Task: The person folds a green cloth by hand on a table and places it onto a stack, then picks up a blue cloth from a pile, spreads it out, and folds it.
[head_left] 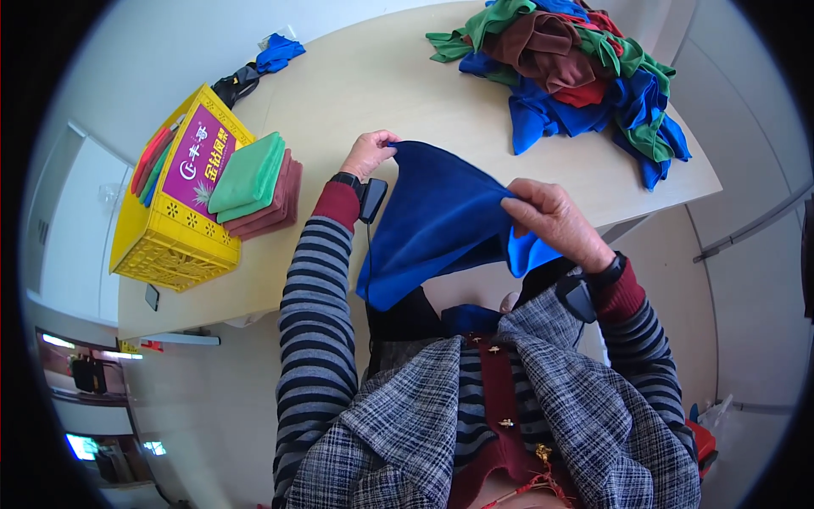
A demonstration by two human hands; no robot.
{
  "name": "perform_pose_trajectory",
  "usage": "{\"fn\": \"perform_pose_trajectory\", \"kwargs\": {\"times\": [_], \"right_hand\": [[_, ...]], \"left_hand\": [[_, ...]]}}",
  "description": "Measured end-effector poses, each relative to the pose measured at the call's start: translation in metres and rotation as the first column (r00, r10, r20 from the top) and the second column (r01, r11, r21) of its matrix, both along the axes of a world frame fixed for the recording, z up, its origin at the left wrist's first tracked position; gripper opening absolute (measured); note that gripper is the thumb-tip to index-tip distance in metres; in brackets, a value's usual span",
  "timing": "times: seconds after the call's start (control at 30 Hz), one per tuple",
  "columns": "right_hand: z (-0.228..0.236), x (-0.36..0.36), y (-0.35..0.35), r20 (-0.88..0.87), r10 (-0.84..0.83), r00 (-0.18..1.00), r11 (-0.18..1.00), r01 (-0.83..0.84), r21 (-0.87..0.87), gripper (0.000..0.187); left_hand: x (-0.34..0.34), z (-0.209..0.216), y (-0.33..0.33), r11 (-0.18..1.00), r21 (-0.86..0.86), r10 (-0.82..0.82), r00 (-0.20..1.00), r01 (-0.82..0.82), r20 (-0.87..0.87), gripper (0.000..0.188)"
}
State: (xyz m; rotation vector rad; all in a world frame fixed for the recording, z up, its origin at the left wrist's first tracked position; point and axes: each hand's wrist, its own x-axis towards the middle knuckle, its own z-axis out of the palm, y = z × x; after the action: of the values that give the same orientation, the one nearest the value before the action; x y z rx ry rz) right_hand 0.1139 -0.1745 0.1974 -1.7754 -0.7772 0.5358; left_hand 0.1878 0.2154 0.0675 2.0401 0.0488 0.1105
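A blue cloth [441, 212] is stretched between my two hands over the table's near edge, its lower part hanging down in front of me. My left hand [370, 154] pinches one upper corner between thumb and fingers. On the other side my right hand [555, 219] grips the cloth's edge, with a lighter blue fold drooping beneath the fingers. To the left, green folded towels [250, 174] lie on top of brown folded towels [275, 204], leaning close to a yellow plastic crate [191, 246].
At the far right of the table [365, 76] lies a loose heap of blue, green, red and brown cloths [568, 76]. Several folded cloths [153, 165] stand inside the crate. Behind it are a black item [236, 85] and a small blue cloth [280, 53]. A phone-like object [152, 297] lies near the left edge.
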Motion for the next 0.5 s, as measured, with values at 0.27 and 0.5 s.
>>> {"fn": "perform_pose_trajectory", "kwargs": {"times": [0.27, 0.5], "right_hand": [[0.058, 0.019, -0.029, 0.289, -0.021, 0.957, 0.998, 0.038, -0.055, 0.024], [0.083, 0.1, -0.108, 0.576, -0.146, 0.804, 0.988, 0.148, 0.043, 0.035]], "left_hand": [[-0.074, 0.061, 0.032, 0.987, 0.151, -0.007, 0.942, -0.047, 0.336, 0.012], [-0.149, 0.186, 0.009, 0.85, 0.457, -0.042, 0.832, -0.261, 0.553, 0.02]]}}
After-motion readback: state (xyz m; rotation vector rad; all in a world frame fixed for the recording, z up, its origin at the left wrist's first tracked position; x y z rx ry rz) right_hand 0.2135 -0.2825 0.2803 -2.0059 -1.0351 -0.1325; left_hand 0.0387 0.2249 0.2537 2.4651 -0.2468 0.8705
